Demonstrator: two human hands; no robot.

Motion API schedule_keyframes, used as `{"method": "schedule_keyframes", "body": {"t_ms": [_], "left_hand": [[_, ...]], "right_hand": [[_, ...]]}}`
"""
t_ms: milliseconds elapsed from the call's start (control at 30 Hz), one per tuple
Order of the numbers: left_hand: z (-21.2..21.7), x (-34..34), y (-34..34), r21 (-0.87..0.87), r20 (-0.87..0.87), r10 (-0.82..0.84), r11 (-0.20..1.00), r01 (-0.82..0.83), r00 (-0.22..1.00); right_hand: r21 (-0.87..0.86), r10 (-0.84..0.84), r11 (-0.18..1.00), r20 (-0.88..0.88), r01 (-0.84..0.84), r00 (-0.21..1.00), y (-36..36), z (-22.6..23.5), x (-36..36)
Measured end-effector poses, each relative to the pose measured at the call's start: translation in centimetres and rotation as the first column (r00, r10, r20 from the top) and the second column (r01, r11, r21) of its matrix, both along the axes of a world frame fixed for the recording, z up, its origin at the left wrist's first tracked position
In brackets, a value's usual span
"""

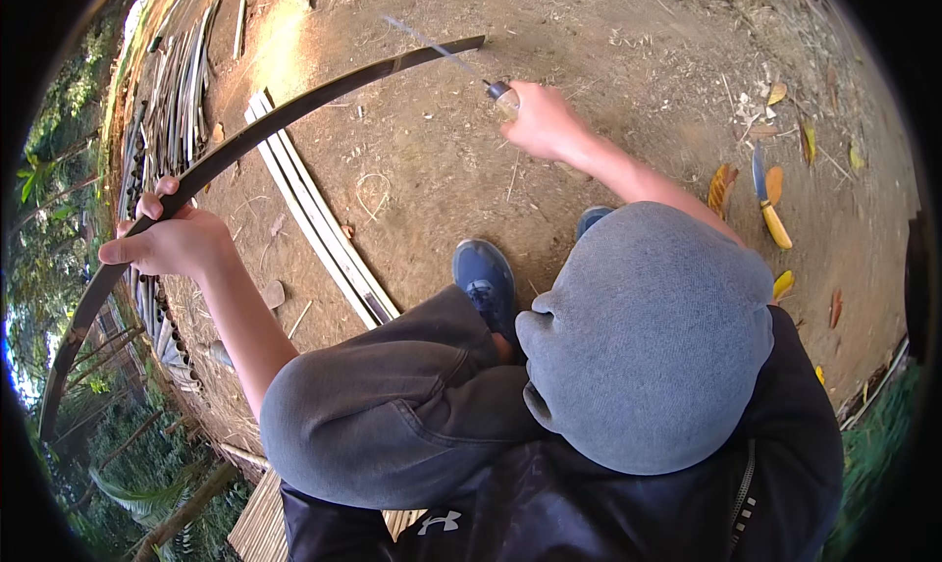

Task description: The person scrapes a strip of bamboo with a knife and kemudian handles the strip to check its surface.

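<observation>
A long, dark flat strip [324,93] runs from the lower left up to the top middle. Its bend may come partly from the lens. My left hand [182,238] is closed round it, thumb on the near face and fingers curled over the edge. In front of me my right hand [545,120] grips a thin-bladed tool [505,99] with a dark collar and a pale yellowish handle, mostly hidden by the fingers. Its slender grey-blue blade points up and left, crossing the strip near the far end. Whether blade and strip touch I cannot tell.
Pale strips [319,209] lie on the dirt ground beside my blue shoe [485,272]. A knife with a yellow handle [773,223] rests at the right among dry leaves. Many dark poles [177,91] are stacked at the far left. Slats [257,523] show below my knee.
</observation>
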State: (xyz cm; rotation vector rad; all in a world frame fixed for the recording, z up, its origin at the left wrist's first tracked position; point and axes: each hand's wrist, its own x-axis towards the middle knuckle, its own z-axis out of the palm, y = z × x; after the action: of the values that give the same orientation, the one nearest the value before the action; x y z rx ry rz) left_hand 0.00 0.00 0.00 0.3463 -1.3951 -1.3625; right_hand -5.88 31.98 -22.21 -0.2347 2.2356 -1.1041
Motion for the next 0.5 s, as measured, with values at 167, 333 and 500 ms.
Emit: {"method": "schedule_keyframes", "body": {"t_ms": [167, 333, 500], "left_hand": [[-0.9, 0.7, -0.5, -0.007, 0.019, -0.045, 0.999, 0.045, 0.999], [0.0, 0.1, -0.5, 0.005, 0.01, -0.038, 0.999, 0.038, 0.999], [0.1, 0.3, 0.2, 0.038, -0.006, 0.012, 0.999, -0.012, 1.0]], "right_hand": [[0.021, 0.021, 1.0, -0.049, -0.02, 0.999, 0.4, -0.2, 0.4], [0.112, -0.068, 0.992, 0.061, 0.061, 0.996, 0.7, -3.2, -2.4], [0.036, 0.029, 0.999, -0.071, -0.027, 0.997, -0.9, -0.4, 0.0]]}}
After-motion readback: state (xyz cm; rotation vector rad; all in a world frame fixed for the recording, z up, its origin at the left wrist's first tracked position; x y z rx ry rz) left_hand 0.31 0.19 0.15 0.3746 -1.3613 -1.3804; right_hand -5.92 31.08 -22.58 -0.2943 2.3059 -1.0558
